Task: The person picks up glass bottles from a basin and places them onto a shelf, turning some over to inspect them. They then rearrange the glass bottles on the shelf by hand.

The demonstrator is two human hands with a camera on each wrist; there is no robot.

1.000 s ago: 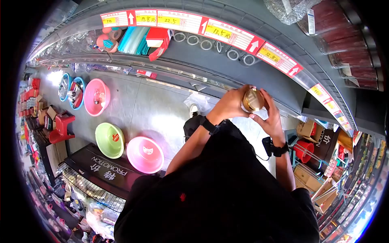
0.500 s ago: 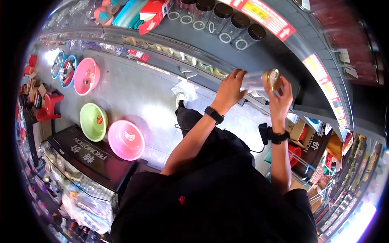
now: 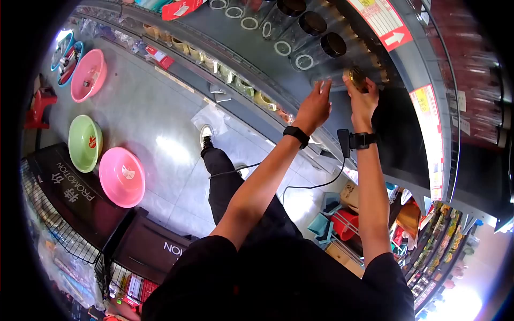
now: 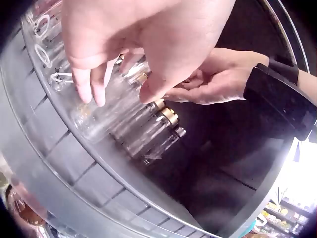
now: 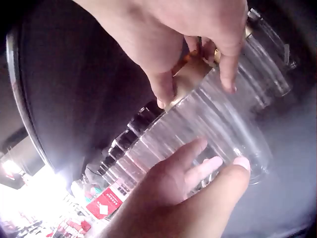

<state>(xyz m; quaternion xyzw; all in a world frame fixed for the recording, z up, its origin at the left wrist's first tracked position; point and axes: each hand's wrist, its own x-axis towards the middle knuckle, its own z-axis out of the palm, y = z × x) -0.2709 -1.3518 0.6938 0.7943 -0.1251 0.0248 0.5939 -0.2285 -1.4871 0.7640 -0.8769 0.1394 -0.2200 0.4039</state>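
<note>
A clear jar [image 5: 218, 114] with a gold lid [image 3: 355, 79] lies tilted over the dark shelf, beside a row of similar jars. My right hand [image 3: 364, 107] grips it by the lid, fingers and thumb on the lid's sides in the right wrist view. Lower down, the left hand [image 3: 313, 111] holds the clear body between thumb and fingers near the base, as the left wrist view shows. Slim clear containers with gold caps [image 4: 148, 131] stand close beyond the jar. Part of the lid is hidden behind the right fingers.
Jars with black lids [image 3: 313, 24] line the shelf to the left. A price-label strip [image 3: 427, 120] edges the shelf above on the right. Pink basins [image 3: 122, 176], a green basin [image 3: 84, 143] and a red stool [image 3: 40, 108] stand at left. A cable [image 3: 316, 186] hangs between the arms.
Both hands have carried the gold-lidded jar forward from near the body onto the shelf, beside the other jars. The right hand stays on the lid. The head view has shifted toward the shelf.
</note>
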